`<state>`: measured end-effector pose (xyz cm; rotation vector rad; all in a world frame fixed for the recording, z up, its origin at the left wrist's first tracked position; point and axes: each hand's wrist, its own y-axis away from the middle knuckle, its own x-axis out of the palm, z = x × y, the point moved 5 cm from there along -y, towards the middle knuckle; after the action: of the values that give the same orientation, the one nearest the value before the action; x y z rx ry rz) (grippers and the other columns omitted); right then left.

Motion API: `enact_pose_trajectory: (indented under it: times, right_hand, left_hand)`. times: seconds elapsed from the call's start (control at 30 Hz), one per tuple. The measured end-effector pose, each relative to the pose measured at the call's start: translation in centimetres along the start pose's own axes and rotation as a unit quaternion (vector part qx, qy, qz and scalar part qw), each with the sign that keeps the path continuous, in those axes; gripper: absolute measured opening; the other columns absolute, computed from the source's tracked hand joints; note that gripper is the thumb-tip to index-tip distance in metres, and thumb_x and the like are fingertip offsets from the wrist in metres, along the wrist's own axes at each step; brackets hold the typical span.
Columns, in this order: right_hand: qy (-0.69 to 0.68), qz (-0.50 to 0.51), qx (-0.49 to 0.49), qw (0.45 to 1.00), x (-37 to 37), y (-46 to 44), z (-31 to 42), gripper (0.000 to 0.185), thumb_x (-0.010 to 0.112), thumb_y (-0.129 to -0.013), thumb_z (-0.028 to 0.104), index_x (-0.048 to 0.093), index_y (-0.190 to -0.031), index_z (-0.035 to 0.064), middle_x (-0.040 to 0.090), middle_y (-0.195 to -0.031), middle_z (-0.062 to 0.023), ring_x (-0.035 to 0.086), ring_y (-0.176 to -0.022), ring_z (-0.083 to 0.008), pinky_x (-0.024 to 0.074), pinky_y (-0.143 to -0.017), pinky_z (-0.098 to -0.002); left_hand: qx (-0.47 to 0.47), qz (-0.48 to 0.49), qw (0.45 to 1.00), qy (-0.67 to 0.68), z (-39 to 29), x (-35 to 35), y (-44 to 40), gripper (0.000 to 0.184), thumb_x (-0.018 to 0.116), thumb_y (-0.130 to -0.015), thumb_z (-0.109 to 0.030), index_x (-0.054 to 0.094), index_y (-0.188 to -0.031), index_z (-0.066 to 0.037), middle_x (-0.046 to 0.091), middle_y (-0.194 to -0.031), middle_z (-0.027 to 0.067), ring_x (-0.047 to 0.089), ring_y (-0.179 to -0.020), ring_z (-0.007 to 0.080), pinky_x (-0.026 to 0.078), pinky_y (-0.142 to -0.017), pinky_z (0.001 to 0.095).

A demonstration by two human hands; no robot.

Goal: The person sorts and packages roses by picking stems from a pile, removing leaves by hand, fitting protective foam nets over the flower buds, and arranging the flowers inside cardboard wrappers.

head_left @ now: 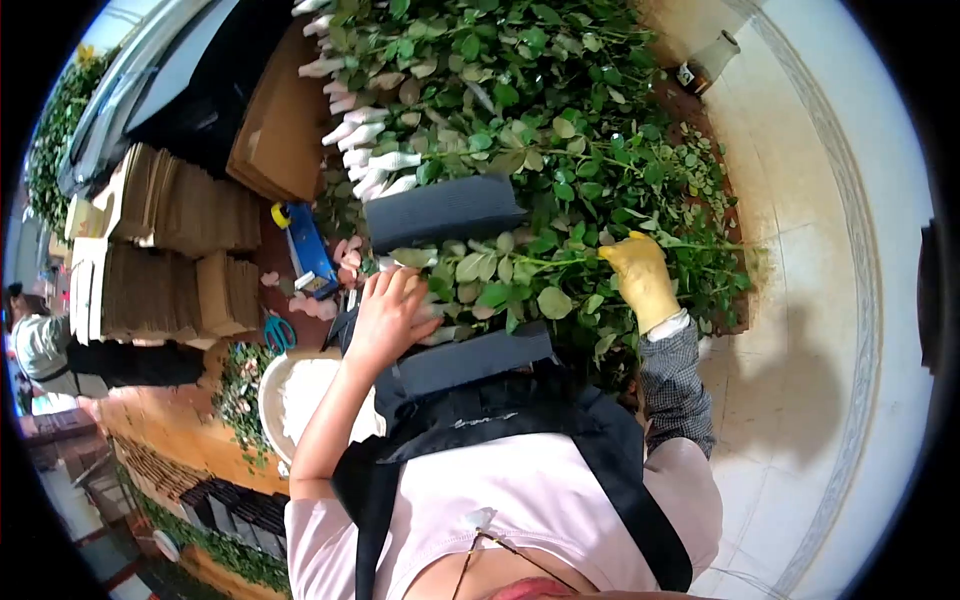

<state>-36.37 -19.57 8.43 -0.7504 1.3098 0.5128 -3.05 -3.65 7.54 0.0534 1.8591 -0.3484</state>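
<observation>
Long leafy rose stems (560, 255) lie across the bench, their heads toward the left and several of them in white net sleeves (370, 160). My bare left hand (392, 318) is curled over pale rose heads at the left end of the near stems; its fingers partly hide them. My right hand (638, 275), in a yellow glove, is closed around a green rose stem on the right. One dark grey corrugated piece (445, 212) lies over the stems beyond my hands. A second grey piece (470, 362) stands close to my apron.
Cardboard stacks (160, 290) stand at the left, near a blue tape dispenser (307, 250), teal scissors (279, 333) and loose pink petals (312, 305). A white tub (285, 405) is by my left arm. A bottle (708, 62) is at upper right. Another person (60, 355) is far left.
</observation>
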Motion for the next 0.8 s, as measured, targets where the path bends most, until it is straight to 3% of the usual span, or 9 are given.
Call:
enact_pose_trajectory:
  times: [0.07,0.2,0.27,0.4,0.47,0.53,0.6,0.73,0.8]
  right_hand:
    - [-0.098,-0.108,-0.008,0.989,-0.2,0.3,0.4,0.027,0.060,-0.074,-0.004,0.073,-0.092,0.0116,0.073,-0.094,-0.0089,0.068,-0.095,-0.0280,0.0476,-0.099,-0.0449]
    - [-0.018,-0.088,0.094,0.992,0.1,1.3,0.7,0.021,0.063,-0.085,0.004,0.073,-0.101,0.0134,0.074,-0.106,-0.0084,0.066,-0.109,-0.0285,0.0416,-0.108,-0.0454]
    - [0.011,-0.096,0.140,0.985,1.5,2.3,0.6,0.020,0.064,-0.087,0.006,0.073,-0.103,0.0133,0.073,-0.109,-0.0084,0.066,-0.110,-0.0284,0.0401,-0.109,-0.0459]
    - [-0.191,0.032,0.111,0.975,7.6,3.7,-3.5,0.036,0.068,-0.090,0.018,0.066,-0.126,0.0136,0.068,-0.123,-0.0129,0.064,-0.114,-0.0303,0.0428,-0.107,-0.0448]
    - [-0.367,0.207,0.191,0.886,5.4,2.3,-5.7,0.042,0.064,-0.095,0.025,0.059,-0.135,0.0112,0.064,-0.131,-0.0134,0.062,-0.119,-0.0302,0.0451,-0.105,-0.0412]
    - [-0.260,0.277,0.156,0.912,0.4,-2.2,-5.7,0.049,0.060,-0.098,0.031,0.053,-0.141,0.0080,0.060,-0.138,-0.0140,0.061,-0.121,-0.0298,0.0471,-0.105,-0.0397]
    - [-0.168,0.050,0.031,0.984,-2.8,-7.6,-5.2,0.045,0.059,-0.098,0.025,0.052,-0.140,0.0120,0.064,-0.129,-0.0166,0.063,-0.114,-0.0329,0.0505,-0.101,-0.0431]
    - [-0.206,-0.087,-0.069,0.972,-5.4,-21.1,-1.2,0.046,0.062,-0.097,0.025,0.053,-0.141,0.0167,0.067,-0.112,-0.0162,0.065,-0.100,-0.0289,0.0527,-0.093,-0.0440]
    - [-0.063,-0.215,-0.104,0.969,-6.4,-27.7,-0.7,0.043,0.066,-0.094,0.021,0.057,-0.135,0.0124,0.064,-0.090,-0.0103,0.060,-0.080,-0.0237,0.0514,-0.085,-0.0421]
  left_hand:
    - [0.008,-0.043,0.999,-0.028,0.4,0.1,-0.1,0.053,0.082,-0.071,-0.033,0.065,-0.110,-0.003,0.055,-0.127,0.0176,0.049,-0.121,0.0383,0.041,-0.101,0.0503]
    - [-0.092,0.109,0.988,0.057,1.7,2.5,0.2,0.057,0.083,-0.069,-0.028,0.062,-0.114,-0.002,0.051,-0.130,0.0259,0.048,-0.119,0.0438,0.042,-0.100,0.0516]
    - [-0.055,0.001,0.994,0.093,0.7,1.6,0.5,0.058,0.085,-0.067,-0.024,0.062,-0.116,-0.002,0.049,-0.132,0.0268,0.047,-0.122,0.0446,0.042,-0.101,0.0517]
    - [-0.064,-0.037,0.991,0.114,0.8,1.5,0.6,0.055,0.084,-0.066,-0.020,0.063,-0.113,-0.002,0.045,-0.137,0.0271,0.048,-0.124,0.0463,0.043,-0.103,0.0526]
    - [-0.047,-0.018,0.996,0.067,0.8,1.1,0.3,0.055,0.085,-0.065,-0.022,0.064,-0.112,-0.002,0.046,-0.136,0.0257,0.050,-0.120,0.0449,0.045,-0.100,0.0511]
    - [-0.088,0.025,0.990,0.112,1.3,1.7,0.3,0.056,0.086,-0.067,-0.027,0.065,-0.114,-0.006,0.045,-0.138,0.0276,0.049,-0.122,0.0458,0.042,-0.102,0.0517]
    - [-0.104,0.008,0.988,0.115,1.6,2.5,1.0,0.057,0.087,-0.067,-0.029,0.067,-0.115,-0.008,0.047,-0.135,0.0266,0.049,-0.120,0.0449,0.042,-0.102,0.0517]
    - [-0.097,-0.012,0.992,0.073,1.2,2.4,1.3,0.054,0.086,-0.067,-0.031,0.068,-0.113,-0.010,0.054,-0.125,0.0215,0.051,-0.118,0.0403,0.039,-0.102,0.0505]
    - [-0.096,0.008,0.993,0.069,1.1,2.1,1.1,0.051,0.086,-0.067,-0.031,0.069,-0.111,-0.009,0.056,-0.118,0.0177,0.052,-0.114,0.0384,0.040,-0.100,0.0498]
